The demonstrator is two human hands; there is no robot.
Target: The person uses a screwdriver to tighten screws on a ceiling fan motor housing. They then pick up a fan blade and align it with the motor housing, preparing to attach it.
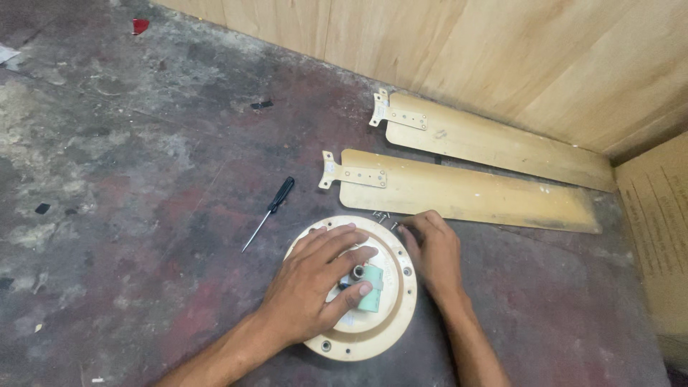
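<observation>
Fingers of my left hand [315, 283] lie spread across the round fan motor housing [380, 326] on the floor [143, 179]. My right hand [432, 251] pinches a small screw [395, 226] just beside the housing's rim, near two detached fan blades [459, 192] and a screwdriver [270, 211].

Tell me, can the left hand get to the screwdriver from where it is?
Probably yes. The left hand lies flat on the round fan motor housing, and the screwdriver lies on bare floor just up and to its left, with nothing between them. The right hand is off on the other side, by the small screws.
</observation>
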